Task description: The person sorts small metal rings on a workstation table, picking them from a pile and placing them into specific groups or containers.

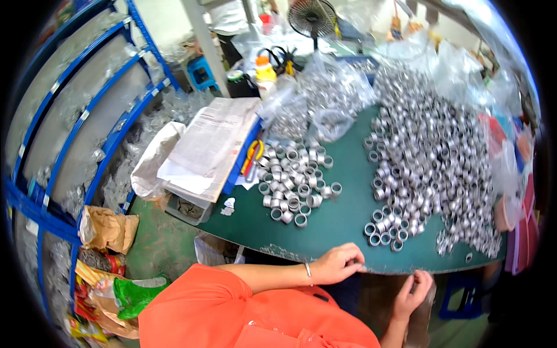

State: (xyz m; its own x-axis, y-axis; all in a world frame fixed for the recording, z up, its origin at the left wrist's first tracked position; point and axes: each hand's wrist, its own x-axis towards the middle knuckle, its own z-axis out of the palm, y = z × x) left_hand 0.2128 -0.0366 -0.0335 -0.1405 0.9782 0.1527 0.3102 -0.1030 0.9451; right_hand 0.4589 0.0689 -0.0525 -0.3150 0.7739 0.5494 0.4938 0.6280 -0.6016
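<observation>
My left hand (339, 264), with a bracelet on its wrist, is at the front edge of the green table (255, 232). Its fingers are curled together, and anything between them is too small to make out. My right hand (413, 293) is a little to the right, just below the same edge, with thumb and fingers drawn in; I cannot see what they hold. Ahead of my left hand lies a small heap of short silver metal rings (295, 188). A far larger pile of similar metal rings (429, 151) covers the right side of the table.
Newspaper (214, 130) lies on a stack at the left, beside yellow-handled scissors (253, 155). Bags of metal parts (331, 93), a yellow bottle (265, 74) and a fan (312, 18) stand at the back. Blue shelving (87, 110) rises at the far left. A pink container (506, 213) sits right.
</observation>
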